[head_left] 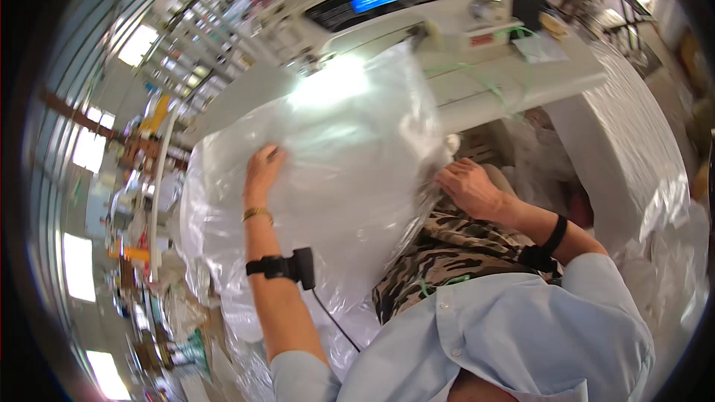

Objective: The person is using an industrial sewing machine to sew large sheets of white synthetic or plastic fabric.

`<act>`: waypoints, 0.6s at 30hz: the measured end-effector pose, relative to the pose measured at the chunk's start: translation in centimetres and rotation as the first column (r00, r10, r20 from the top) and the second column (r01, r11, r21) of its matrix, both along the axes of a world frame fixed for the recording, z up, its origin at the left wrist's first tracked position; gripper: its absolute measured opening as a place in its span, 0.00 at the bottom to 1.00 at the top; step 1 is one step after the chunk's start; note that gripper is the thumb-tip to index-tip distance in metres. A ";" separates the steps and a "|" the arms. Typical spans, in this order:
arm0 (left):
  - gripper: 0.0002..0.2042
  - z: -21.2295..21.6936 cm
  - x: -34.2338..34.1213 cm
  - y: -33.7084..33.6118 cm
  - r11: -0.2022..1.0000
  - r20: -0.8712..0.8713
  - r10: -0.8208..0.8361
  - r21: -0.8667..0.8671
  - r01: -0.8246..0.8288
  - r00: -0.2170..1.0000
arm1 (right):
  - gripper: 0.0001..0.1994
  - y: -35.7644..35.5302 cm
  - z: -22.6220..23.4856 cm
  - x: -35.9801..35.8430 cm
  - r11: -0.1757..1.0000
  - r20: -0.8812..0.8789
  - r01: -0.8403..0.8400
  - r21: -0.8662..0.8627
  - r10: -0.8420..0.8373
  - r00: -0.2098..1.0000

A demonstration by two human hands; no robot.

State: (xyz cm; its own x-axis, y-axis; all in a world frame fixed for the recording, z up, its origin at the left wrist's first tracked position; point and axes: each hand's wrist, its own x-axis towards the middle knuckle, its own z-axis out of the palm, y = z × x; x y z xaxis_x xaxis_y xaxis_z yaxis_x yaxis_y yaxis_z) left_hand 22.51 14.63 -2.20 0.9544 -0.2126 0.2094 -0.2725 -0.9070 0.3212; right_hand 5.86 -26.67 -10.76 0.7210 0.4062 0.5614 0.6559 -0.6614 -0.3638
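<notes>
A large sheet of clear, shiny plastic film (335, 171) spreads over the sewing machine's table and hangs down toward my lap. My left hand (262, 173) lies on the film's left part with its fingers curled in. A small dark thing shows at those fingertips, too small to name. At the film's right edge, my right hand (471, 187) is closed, pinching the bunched edge between thumb and fingers. The sewing machine (387, 7), pale with a lit blue display, stands just beyond the film. Its bright lamp glares on the plastic and hides the stitching area.
Green thread (484, 82) trails over the machine table (551, 82) at the right. A long white padded roll or stack (618, 141) stands at the far right, with crumpled plastic beside it. A black cable (335, 320) runs from my left wristband. Shelves and clutter line the left.
</notes>
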 end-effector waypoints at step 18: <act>0.17 11.9 -24.5 -24.6 -0.022 0.810 -0.533 -0.301 0.953 0.244 | 0.08 -18.3 -12.5 -16.9 0.600 -0.517 0.796 0.077 -0.658 0.547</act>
